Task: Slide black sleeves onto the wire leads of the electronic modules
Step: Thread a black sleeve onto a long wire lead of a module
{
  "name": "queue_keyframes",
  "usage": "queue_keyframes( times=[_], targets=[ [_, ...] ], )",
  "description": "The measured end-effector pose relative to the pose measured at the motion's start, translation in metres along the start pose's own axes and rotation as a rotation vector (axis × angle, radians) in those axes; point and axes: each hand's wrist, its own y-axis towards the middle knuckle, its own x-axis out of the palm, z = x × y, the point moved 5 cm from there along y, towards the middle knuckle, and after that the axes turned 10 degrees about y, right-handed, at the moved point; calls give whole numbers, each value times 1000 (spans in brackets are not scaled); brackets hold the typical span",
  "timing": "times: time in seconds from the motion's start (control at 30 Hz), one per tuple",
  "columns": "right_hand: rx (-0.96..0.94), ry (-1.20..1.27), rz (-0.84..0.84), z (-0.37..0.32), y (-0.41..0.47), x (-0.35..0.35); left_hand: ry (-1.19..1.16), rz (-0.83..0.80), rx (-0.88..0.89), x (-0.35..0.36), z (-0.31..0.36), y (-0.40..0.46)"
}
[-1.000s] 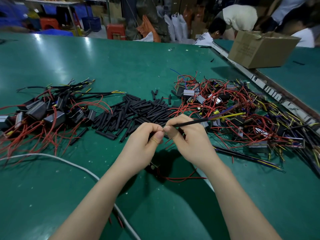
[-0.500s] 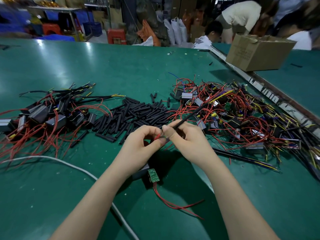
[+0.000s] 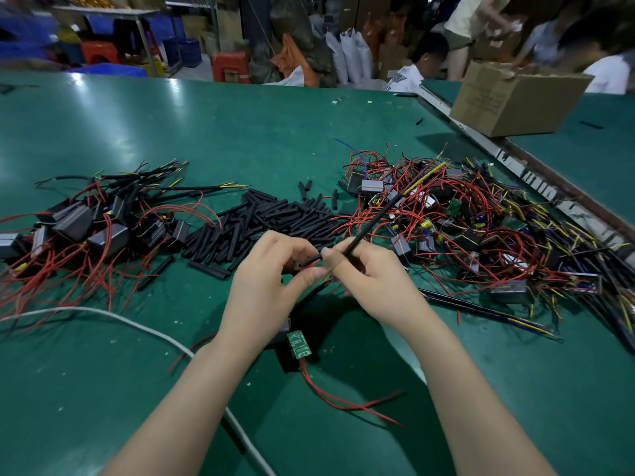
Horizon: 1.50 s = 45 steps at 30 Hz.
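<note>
From the head camera, both hands are meeting above the green table [image 3: 240, 139]. The left hand [image 3: 271, 286] is pinching a short black sleeve [image 3: 311, 260] between thumb and fingertips, its end pointing toward the right hand. The right hand [image 3: 374, 283] is pinching a long black lead [image 3: 372, 223] just beside that sleeve; the lead is running up and to the right over the tangle, ending in a yellow wire [image 3: 426, 175]. Whether sleeve and lead are touching, I cannot tell.

Below the hands, a module [image 3: 299, 344] with a green board is hanging or lying under the left wrist, red wires [image 3: 343, 403] trailing from it across the table toward the camera.

A pile of loose sleeves [image 3: 268, 218] is lying just beyond the hands. To its left, sleeved modules [image 3: 86, 221] are sitting in a heap; to its right, a tangle of unsleeved modules [image 3: 481, 228] with red, yellow and black wires is spreading toward the table's edge. A white cable [image 3: 113, 319] is curving in from the left and passing under the left forearm. A cardboard box [image 3: 515, 101] is standing at the far right, with people behind it.
</note>
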Motion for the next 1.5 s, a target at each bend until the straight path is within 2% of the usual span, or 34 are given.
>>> queue_keyframes(
  times=[0.13, 0.23, 0.4, 0.53, 0.6, 0.67, 0.8, 0.83, 0.9, 1.07, 1.17, 1.27, 1.37, 1.43, 1.5],
  targets=[
    [-18, -33, 1, -1, 0, -2, 25, 19, 37, -2, 3, 0],
    [-108, -95, 0, -7, 0, -1, -52, -8, -4, -3, 2, 2],
    [-292, -112, 35, -13, -1, -1, -432, -149, -358, 5, -8, 0],
    [-373, -98, 56, -15, -2, 0, -705, -200, -476, 10, -8, -3],
    [-388, -107, 62, -15, -2, 0, -703, -187, -482, 10, -9, -3],
    [-379, -129, 70, -13, -1, 0, -599, -165, -443, 8, -9, -2],
    [-342, -182, 74, -8, -1, 0, -138, -44, -143, -3, -4, 1],
    [-341, -188, 68, -8, -1, 1, -82, -25, -84, -4, -2, 1],
    [-357, -189, 58, -9, -1, 1, -140, -32, -106, -4, -4, 1],
    [-449, -127, 45, -16, -1, 1, -669, -214, -485, 9, -11, -3],
    [-488, -83, 38, -18, -3, 2, -817, -295, -541, 13, -12, -4],
    [-505, -73, 31, -18, -4, 2, -850, -326, -602, 16, -14, -5],
    [-484, -85, 55, -17, -4, 1, -826, -284, -607, 16, -13, -5],
    [-402, -90, 80, -14, -3, 0, -723, -218, -541, 13, -10, -2],
    [-309, -64, 117, -10, -2, -2, -488, -64, -442, 2, -11, 0]
  ],
)
